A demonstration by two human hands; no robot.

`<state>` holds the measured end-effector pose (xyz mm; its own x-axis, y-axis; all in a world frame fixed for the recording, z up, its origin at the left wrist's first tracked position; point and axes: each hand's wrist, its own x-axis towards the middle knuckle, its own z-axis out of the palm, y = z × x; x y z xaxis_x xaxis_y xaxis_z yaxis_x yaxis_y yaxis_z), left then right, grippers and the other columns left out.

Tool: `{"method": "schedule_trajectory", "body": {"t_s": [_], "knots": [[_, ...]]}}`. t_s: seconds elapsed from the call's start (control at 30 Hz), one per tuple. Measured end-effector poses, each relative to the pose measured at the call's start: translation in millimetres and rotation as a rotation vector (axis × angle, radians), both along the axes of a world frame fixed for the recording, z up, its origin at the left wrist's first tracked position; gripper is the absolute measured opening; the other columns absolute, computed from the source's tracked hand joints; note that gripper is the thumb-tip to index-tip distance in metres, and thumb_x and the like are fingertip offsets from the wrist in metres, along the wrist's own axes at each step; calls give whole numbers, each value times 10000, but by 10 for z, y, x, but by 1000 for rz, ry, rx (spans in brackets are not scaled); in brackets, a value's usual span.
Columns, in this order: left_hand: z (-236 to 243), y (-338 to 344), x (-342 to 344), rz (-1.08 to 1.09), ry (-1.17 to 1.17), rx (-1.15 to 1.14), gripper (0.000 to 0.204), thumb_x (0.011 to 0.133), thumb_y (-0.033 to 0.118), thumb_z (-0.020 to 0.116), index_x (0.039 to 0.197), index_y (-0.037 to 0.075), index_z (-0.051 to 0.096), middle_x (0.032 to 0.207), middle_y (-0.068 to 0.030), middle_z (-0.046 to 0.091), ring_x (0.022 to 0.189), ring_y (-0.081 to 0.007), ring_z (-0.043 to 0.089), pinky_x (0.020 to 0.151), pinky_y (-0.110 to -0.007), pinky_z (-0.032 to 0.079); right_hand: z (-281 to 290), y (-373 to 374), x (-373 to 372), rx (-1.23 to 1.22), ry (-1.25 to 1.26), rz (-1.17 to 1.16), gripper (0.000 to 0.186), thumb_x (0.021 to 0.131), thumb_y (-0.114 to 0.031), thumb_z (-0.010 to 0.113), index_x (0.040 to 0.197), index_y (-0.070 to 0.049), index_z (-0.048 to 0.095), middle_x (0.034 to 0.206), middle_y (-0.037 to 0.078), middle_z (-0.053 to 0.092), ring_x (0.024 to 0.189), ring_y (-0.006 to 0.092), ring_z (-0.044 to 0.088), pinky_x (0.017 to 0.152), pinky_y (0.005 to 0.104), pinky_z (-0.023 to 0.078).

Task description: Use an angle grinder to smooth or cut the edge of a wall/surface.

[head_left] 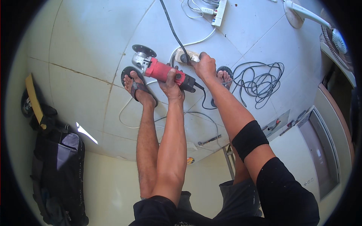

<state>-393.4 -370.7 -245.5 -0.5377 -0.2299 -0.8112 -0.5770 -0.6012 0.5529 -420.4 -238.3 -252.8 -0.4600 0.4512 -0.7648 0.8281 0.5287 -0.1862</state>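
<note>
Pale lettering (pixel 81 169) marks the black bag (pixel 56 180) and the dark shirt (pixel 188 217), none clearly legible

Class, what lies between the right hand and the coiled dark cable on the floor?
The head view shows the sandalled right foot between the right hand and the coiled dark cable.

1. A white fan (pixel 313 16) stands on the pale tiled floor (pixel 83 37), far right.
2. A black bag (pixel 56 180) sits at the near left.
3. A yellow strip (pixel 34 100) is just beyond the bag.
</note>
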Motion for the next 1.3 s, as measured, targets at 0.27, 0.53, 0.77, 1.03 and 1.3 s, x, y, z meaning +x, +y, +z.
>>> {"method": "schedule_trajectory", "body": {"t_s": [0.27, 0.53, 0.77, 1.03, 1.3], "knots": [[860, -658, -468, -129, 13, -58, 858, 787, 169, 772, 1478, 75, 272, 1310, -133, 519, 1100, -272, 578, 885, -450, 562, 16, -222, 73, 12, -69, -165, 484, 781, -282, 820, 1102, 5, 596, 1060, 282, 679, 1031, 458, 656, 884, 521, 533], [2039, -874, -580, -146, -130, -57, 855, 779, 302, 733, 1447, -48, 332, 1359, -162, 480, 1104, -250, 577, 935, -406, 556, -25, -349, -24, 114, -104, -429, 497, 807, -277, 797, 1129, 3, 541, 1064, 293, 671, 1024, 465, 653, 896, 522, 528], [2198, -922, -444, -220, -111, -239, 801, 804, 410, 713, 1400, -43, 427, 1272, -142, 513, 1098, -228, 581, 954, -381, 540, -41, -382, 41, 60, -56, -324, 464, 830, -238, 773, 1130, 20, 530, 1056, 291, 675, 1023, 464, 652, 894, 530, 525], [2116, -1088, -661, -137, -129, -160, 762, 817, 407, 715, 1377, -41, 458, 1178, -146, 564, 1037, -237, 608, 924, -386, 555, -203, -344, 49, 57, -40, 47, 357, 862, -158, 701, 1113, 20, 521, 998, 311, 674, 976, 497, 656, 876, 544, 537], [2229, -1240, -747, -69, -86, -82, 651, 816, 360, 721, 1260, -66, 510, 1017, -156, 615, 923, -264, 655, 855, -370, 571, -122, -132, -4, -3, -150, 173, 513, 779, -319, 825, 1149, -42, 604, 1075, 261, 685, 1023, 427, 671, 892, 503, 547]]}}
